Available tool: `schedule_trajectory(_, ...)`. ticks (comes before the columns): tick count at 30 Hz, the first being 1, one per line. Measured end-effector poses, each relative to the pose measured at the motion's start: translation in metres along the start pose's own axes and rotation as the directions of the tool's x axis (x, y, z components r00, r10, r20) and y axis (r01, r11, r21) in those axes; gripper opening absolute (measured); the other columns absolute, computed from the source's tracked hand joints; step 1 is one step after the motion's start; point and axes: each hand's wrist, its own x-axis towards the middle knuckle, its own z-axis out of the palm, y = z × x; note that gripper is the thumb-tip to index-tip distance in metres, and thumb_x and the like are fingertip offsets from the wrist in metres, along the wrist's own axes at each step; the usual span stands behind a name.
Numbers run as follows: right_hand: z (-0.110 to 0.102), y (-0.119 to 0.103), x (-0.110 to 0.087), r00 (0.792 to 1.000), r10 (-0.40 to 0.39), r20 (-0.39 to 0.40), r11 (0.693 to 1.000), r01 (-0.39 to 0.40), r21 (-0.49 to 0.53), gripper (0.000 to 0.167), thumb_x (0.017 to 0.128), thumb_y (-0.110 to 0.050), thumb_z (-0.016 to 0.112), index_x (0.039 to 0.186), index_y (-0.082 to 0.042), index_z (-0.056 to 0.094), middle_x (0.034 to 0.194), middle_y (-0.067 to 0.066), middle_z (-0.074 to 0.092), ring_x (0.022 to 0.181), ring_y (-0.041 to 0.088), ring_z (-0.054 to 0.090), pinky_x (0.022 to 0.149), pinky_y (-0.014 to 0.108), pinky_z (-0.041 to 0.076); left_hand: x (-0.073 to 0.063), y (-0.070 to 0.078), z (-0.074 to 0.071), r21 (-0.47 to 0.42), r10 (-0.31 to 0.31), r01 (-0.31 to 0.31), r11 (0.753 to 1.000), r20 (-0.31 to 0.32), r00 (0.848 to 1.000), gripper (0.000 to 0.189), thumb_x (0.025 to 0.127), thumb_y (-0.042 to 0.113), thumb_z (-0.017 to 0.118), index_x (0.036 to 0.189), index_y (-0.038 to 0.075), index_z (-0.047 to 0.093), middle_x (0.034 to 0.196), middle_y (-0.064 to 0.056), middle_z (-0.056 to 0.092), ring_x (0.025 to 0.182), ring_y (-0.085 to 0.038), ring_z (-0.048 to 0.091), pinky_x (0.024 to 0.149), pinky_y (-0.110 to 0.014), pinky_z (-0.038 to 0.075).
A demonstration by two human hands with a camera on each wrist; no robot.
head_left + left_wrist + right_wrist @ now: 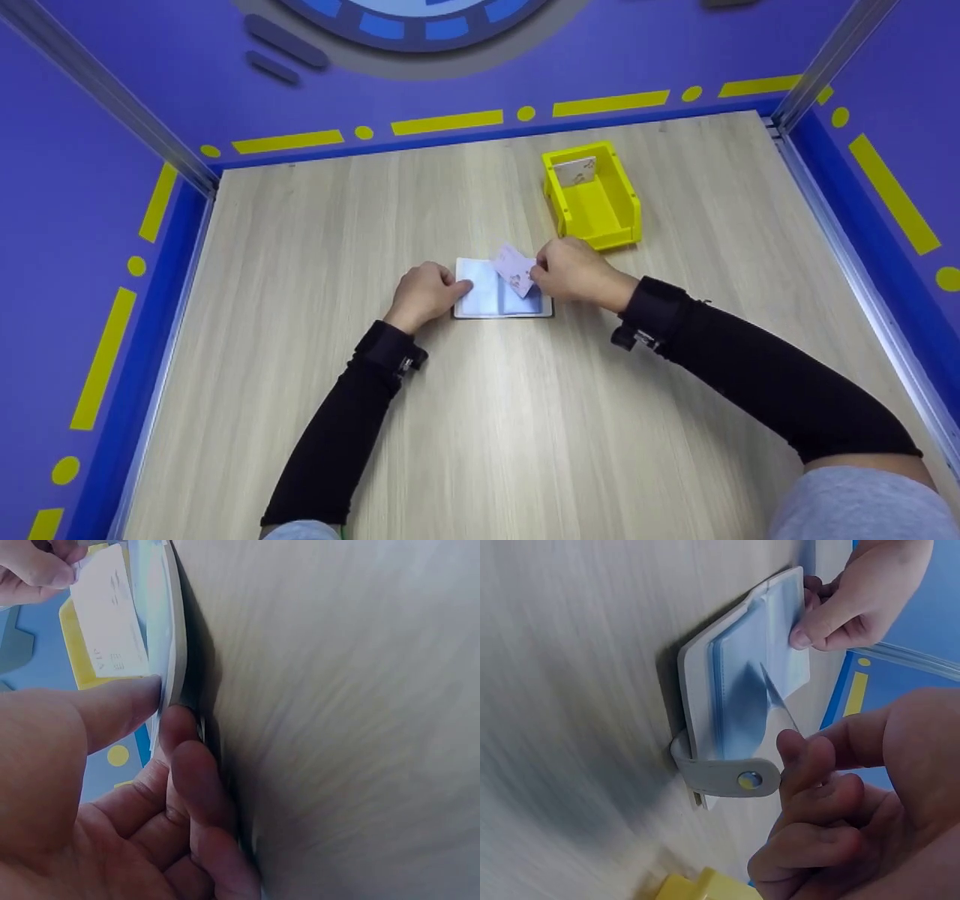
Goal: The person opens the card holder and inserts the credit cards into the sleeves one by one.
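Observation:
An open card holder (pixel 479 291) with clear, bluish plastic sleeves lies on the table. My left hand (pixel 426 291) pinches its left edge, thumb on top of the page and fingers curled at the cover's edge. Above the right-hand sleeve, my right hand (pixel 576 271) pinches a pale printed card (pixel 513 268) by one corner, and the card stands tilted over the page. In the right wrist view the card shows nearly edge-on. A pale strap (pixel 720 778) with a metal snap sticks out from the holder's side, close to the right fingers.
Behind the right hand stands a yellow bin (pixel 631 214), with another printed card (pixel 574 172) leaning against its inner wall. The wooden table (pixel 315 225) is bounded by blue panels (pixel 75 187) at the back and both sides.

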Motion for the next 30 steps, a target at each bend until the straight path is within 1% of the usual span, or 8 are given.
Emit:
schedule_trajectory(7,-0.002,0.005,0.0,0.999,0.007,0.052,0.999,-0.009,0.034,0.036,0.105,-0.026,0.061,0.073,-0.013,0.071,0.065,-0.003,0.053,0.06,0.016,0.049,0.057,0.03,0.038,0.0,0.001,0.0,0.002,-0.006,0.006,1.0,0.0,1.0,0.04,0.101,0.042,0.078,0.071,0.019,0.064,0.065,0.008,0.054,0.059,-0.013,0.051,0.055,-0.028,0.038)
schedule_trajectory(12,0.002,0.008,-0.001,0.998,0.011,0.064,0.999,-0.014,0.046,0.041,0.104,-0.026,0.062,0.063,-0.017,0.06,0.061,-0.006,0.048,0.057,0.014,0.045,0.055,0.03,0.036,-0.001,0.003,0.001,-0.002,-0.027,0.027,1.0,0.008,1.0,0.039,0.102,0.042,0.078,0.074,0.019,0.064,0.067,0.008,0.053,0.06,-0.013,0.051,0.055,-0.028,0.038)
schedule_trajectory(17,0.006,0.007,0.0,0.997,0.036,0.063,0.997,-0.04,0.067,0.045,0.103,-0.027,0.064,0.06,-0.019,0.054,0.058,-0.007,0.042,0.053,0.013,0.042,0.052,0.029,0.034,-0.002,0.003,0.001,0.004,-0.014,0.014,1.0,-0.005,1.0,0.039,0.102,0.04,0.078,0.073,0.018,0.064,0.067,0.008,0.054,0.061,-0.013,0.051,0.056,-0.028,0.037)
schedule_trajectory(21,0.009,0.005,0.002,0.996,0.044,0.071,0.996,-0.05,0.071,0.039,0.103,-0.028,0.064,0.067,-0.015,0.065,0.061,-0.005,0.047,0.054,0.012,0.043,0.051,0.029,0.034,-0.001,0.003,0.001,0.004,-0.004,0.004,1.0,-0.01,1.0,0.04,0.102,0.04,0.078,0.072,0.019,0.061,0.066,0.008,0.052,0.061,-0.013,0.05,0.056,-0.028,0.036)
schedule_trajectory(24,0.011,0.005,0.004,0.995,0.052,0.079,0.996,-0.058,0.072,0.033,0.103,-0.028,0.065,0.076,-0.011,0.075,0.065,-0.004,0.052,0.055,0.013,0.045,0.052,0.029,0.035,-0.001,0.002,0.002,-0.002,0.001,-0.001,1.0,-0.009,1.0,0.042,0.102,0.039,0.078,0.07,0.019,0.059,0.065,0.008,0.05,0.06,-0.013,0.048,0.056,-0.028,0.034)
schedule_trajectory(30,0.015,0.002,0.005,0.992,0.065,0.11,0.995,-0.074,0.074,0.031,0.103,-0.028,0.065,0.082,-0.009,0.078,0.066,-0.004,0.052,0.057,0.013,0.044,0.054,0.029,0.034,-0.002,0.003,0.002,-0.015,0.003,-0.003,1.0,-0.007,1.0,0.044,0.101,0.039,0.079,0.069,0.019,0.057,0.062,0.009,0.047,0.059,-0.012,0.046,0.055,-0.028,0.032)
